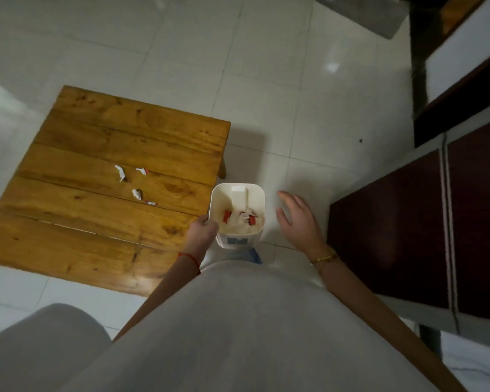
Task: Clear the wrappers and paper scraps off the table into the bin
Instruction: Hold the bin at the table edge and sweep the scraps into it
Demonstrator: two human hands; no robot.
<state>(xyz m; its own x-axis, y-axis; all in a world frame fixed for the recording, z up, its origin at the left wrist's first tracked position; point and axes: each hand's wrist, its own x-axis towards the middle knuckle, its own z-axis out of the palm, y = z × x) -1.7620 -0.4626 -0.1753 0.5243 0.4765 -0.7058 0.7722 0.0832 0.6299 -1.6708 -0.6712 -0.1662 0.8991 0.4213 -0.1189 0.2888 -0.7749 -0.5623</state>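
A small white bin [217, 199] stands beside the right edge of a low wooden table [102, 137]. Red and white wrappers and paper lie inside it. My left hand [203, 230] grips the bin's near left rim. My right hand [297, 219] hovers to the right of the bin, fingers spread, holding nothing. Several small scraps remain on the table: a white paper scrap [120, 171], a white and red wrapper bit [142, 171], another white scrap [137, 194] and a tiny red and white piece [151, 203].
The floor is pale tile [294, 94]. A dark red cabinet [408, 236] with a grey frame stands close on the right. A grey mat [365, 12] lies at the far top. My light clothing fills the bottom of the view.
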